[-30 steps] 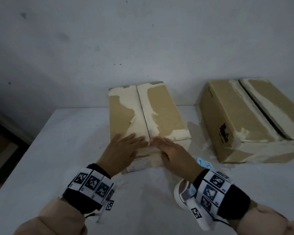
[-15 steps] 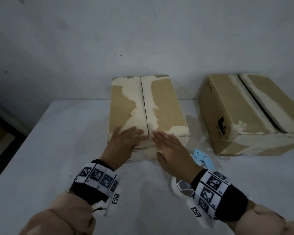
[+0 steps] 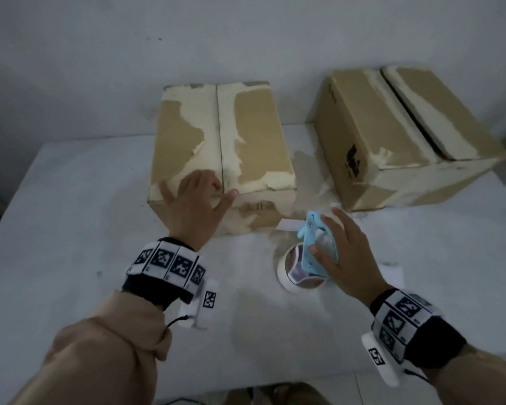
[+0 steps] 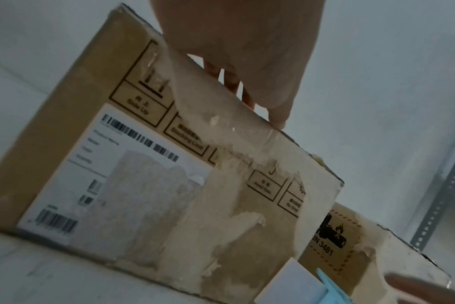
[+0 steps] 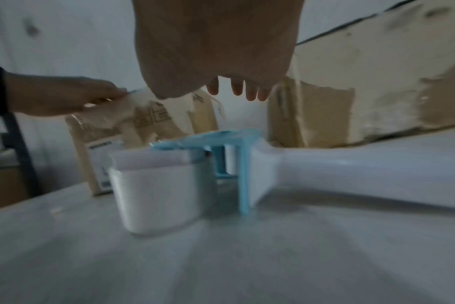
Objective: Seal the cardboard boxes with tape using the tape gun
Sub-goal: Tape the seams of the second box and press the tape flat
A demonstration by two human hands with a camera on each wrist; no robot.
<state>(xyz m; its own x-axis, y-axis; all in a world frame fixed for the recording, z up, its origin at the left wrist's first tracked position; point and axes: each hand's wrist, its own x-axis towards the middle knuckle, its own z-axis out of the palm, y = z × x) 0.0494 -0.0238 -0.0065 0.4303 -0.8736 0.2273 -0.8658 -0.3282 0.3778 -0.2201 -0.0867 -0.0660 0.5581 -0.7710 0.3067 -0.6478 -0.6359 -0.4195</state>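
Observation:
A cardboard box (image 3: 246, 135) with closed top flaps and torn paper patches stands mid-table. My left hand (image 3: 196, 197) lies flat on its near top edge, fingers spread; in the left wrist view the fingers (image 4: 249, 82) reach over the box (image 4: 133, 164) rim. A light blue tape gun (image 3: 316, 247) with a white tape roll (image 3: 295, 273) sits on the table in front of the box. My right hand (image 3: 342, 249) hovers open just above it, fingers straight; the right wrist view shows the fingertips (image 5: 237, 88) clear of the tape gun (image 5: 218, 148).
A second cardboard box (image 3: 403, 135) stands at the right, its top flaps slightly apart. The white table (image 3: 70, 214) meets a white wall behind. A sheet of paper (image 3: 392, 273) lies near my right wrist. A metal shelf upright (image 4: 439, 197) shows far right.
My right hand left the box top and drew back to the right, over the tape gun. My left hand stayed on the box.

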